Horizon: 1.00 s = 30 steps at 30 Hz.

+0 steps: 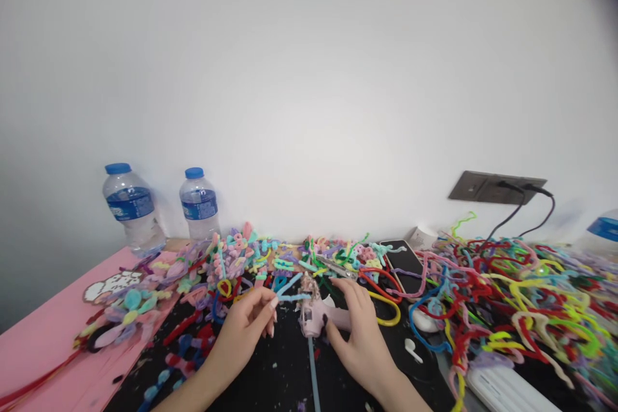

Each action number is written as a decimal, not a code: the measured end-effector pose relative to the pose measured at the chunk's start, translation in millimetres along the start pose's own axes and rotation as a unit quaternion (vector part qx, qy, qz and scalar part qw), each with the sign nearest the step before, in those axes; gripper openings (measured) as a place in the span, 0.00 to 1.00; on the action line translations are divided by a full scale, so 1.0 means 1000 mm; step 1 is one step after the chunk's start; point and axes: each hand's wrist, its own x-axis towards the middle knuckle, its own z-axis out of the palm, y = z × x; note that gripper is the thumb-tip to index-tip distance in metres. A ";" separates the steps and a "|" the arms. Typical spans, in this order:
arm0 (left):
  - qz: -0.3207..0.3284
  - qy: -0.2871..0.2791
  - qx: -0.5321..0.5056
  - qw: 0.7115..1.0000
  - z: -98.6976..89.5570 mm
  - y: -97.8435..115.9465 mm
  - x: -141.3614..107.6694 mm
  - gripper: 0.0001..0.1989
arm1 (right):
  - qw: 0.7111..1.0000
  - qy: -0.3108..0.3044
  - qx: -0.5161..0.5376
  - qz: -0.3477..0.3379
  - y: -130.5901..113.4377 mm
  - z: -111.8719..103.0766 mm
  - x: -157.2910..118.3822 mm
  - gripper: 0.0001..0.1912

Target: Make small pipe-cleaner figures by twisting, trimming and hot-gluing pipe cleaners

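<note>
My left hand (244,328) is closed, with thumb and fingertips pinching a light blue pipe cleaner (292,297) that is bent into a V. The V's free ends reach to the right, up to the nozzle end of a pale pink hot glue gun (313,317). That gun lies on the black work surface, and a long translucent glue stick (313,373) sticks out of its back toward me. My right hand (364,335) is closed over the gun's handle, with the thumb beside its body. Whether the pipe cleaner touches the nozzle I cannot tell.
Scissors with red and yellow handles (389,315) lie beyond my right hand, near a black phone (410,267). Tangled pipe cleaners (526,296) heap up at right. An earbud (413,351) and a white device (506,389) lie nearby. Water bottles (199,203) stand against the wall.
</note>
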 end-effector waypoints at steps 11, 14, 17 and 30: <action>0.025 -0.100 0.062 0.993 0.010 0.006 -0.011 0.12 | 0.995 -0.013 0.039 -0.092 -0.008 0.004 -0.004 0.20; 0.017 -0.111 0.039 0.993 0.012 0.005 -0.012 0.12 | 0.994 -0.008 0.068 -0.090 -0.007 0.007 -0.005 0.17; 0.008 -0.116 0.019 0.993 0.013 0.003 -0.012 0.12 | 0.992 -0.006 0.100 -0.070 -0.007 0.009 -0.006 0.16; -0.009 -0.118 0.007 0.993 0.014 -0.001 -0.011 0.12 | 0.993 0.013 0.105 -0.053 -0.005 0.010 -0.005 0.14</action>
